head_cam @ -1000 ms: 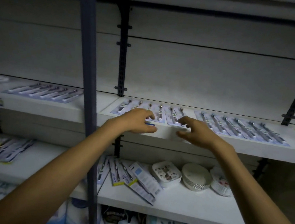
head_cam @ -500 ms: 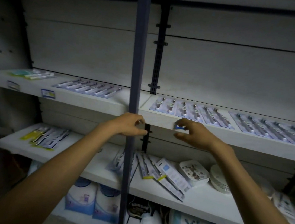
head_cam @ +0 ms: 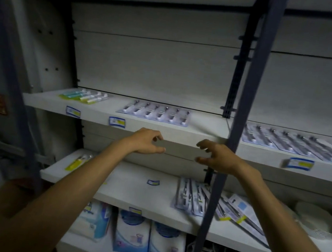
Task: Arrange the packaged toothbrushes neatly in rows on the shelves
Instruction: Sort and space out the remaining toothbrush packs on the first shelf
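Nearest, two bare forearms reach up from below, and between them the lower shelf (head_cam: 132, 194) shows a broad bare stretch of white board with one small price label (head_cam: 153, 182) lying on it. A dark blue upright post (head_cam: 244, 105) runs top to bottom just in front of the right wrist, cutting the reach toward the right bay. On the lower shelf, right of the gap, a loose heap of toothbrush packs (head_cam: 192, 197) lies fanned and overlapping, partly behind the post. A single yellow-edged pack (head_cam: 77, 162) sits at the shelf's left end. Under that board stand white and blue bagged goods (head_cam: 134, 234).

The left hand (head_cam: 144, 142) and the right hand (head_cam: 217, 155) hover apart in front of the upper shelf's front edge (head_cam: 180, 134), each with fingers loosely curled and thumb spread, holding nothing. Both are level with that edge, not touching it as far as I can tell.

Beyond and above the hands, a tidy row of grey toothbrush packs (head_cam: 156, 113) lies flat on the upper shelf, well clear of the fingers. Left of it rests a green and yellow bundle of packs (head_cam: 83, 96). Past the post, a longer row of packs (head_cam: 289, 142) runs off to the right. Blue price tags (head_cam: 117, 121) hang on the shelf front.
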Demonstrator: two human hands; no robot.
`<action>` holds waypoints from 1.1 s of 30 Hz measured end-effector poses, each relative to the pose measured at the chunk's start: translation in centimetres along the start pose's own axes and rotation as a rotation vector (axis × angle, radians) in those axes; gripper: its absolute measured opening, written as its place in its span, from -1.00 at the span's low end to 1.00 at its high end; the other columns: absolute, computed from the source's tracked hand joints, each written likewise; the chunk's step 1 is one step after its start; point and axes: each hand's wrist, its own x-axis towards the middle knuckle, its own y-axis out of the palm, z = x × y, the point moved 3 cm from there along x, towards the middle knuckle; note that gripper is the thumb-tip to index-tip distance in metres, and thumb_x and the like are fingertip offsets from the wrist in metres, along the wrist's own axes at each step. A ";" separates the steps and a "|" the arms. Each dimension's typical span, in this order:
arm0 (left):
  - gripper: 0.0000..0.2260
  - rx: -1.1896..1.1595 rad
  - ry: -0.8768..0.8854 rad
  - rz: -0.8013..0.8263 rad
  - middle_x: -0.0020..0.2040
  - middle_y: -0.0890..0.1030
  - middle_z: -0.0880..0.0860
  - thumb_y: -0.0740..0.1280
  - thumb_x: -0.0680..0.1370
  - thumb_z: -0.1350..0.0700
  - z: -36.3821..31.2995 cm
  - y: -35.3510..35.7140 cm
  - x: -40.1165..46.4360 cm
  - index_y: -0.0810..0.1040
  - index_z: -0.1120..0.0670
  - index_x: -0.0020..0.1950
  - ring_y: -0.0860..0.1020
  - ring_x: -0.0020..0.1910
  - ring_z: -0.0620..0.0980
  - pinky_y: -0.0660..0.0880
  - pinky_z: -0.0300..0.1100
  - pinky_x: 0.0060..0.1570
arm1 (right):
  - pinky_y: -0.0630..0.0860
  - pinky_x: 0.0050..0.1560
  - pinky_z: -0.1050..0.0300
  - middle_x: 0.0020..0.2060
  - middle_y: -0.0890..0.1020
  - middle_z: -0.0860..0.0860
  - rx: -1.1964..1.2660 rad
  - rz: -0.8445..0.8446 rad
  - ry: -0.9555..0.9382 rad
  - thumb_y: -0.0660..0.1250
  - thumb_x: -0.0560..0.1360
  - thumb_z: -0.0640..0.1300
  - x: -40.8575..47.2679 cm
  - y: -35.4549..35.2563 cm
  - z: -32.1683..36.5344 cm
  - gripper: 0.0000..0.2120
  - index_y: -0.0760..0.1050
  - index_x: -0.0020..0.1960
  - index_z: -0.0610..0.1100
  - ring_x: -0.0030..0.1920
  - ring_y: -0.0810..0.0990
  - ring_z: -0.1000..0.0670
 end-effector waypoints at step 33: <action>-0.54 -0.018 0.052 -0.107 0.30 0.51 -0.02 0.35 0.50 -0.16 26.3 -12.9 9.5 0.45 -0.04 0.35 0.48 0.18 -0.06 0.44 -0.15 0.16 | 0.44 0.15 0.18 0.24 0.54 -0.02 -0.008 -0.176 -0.032 0.36 0.51 -0.01 25.9 6.1 15.6 -0.55 0.40 0.35 -0.09 0.20 0.52 -0.02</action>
